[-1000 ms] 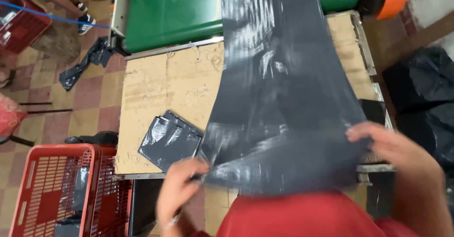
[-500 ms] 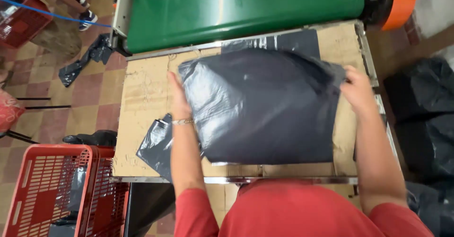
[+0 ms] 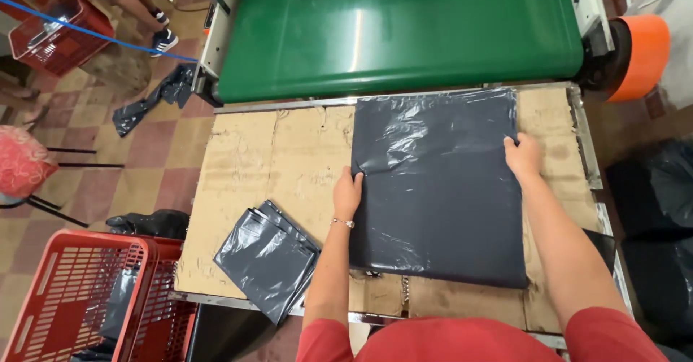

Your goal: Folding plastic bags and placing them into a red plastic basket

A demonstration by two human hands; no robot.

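- Lying flat in the middle right of the frame, the large dark grey folded plastic sheet (image 3: 440,189) rests on the brown cardboard-covered work table (image 3: 281,153), with its far edge close to the green conveyor belt (image 3: 397,30) at the top of the frame
- The left hand (image 3: 348,194) is at the left edge of the sheet, about the middle of its height; its fingers are curled over this edge and press on it, but I cannot tell if they pinch the plastic or only rest on it
- The right hand (image 3: 523,156) is at the right edge of the sheet, a little higher in the frame than the left hand; its fingers also bend over the edge, nearly closed, and touch the plastic
- So the sheet lies between the two hands: to the right of the left hand and to the left of the right hand, and both hands are equally at it
- The sheet is almost square, slightly longer from the top of the frame toward the bottom, so the hands hold its two long sides
- A small folded stack of dark grey plastic bags (image 3: 267,257) lies on the table in the lower left, apart from the left forearm, and a red plastic basket (image 3: 68,297) stands on the floor at the lower left corner
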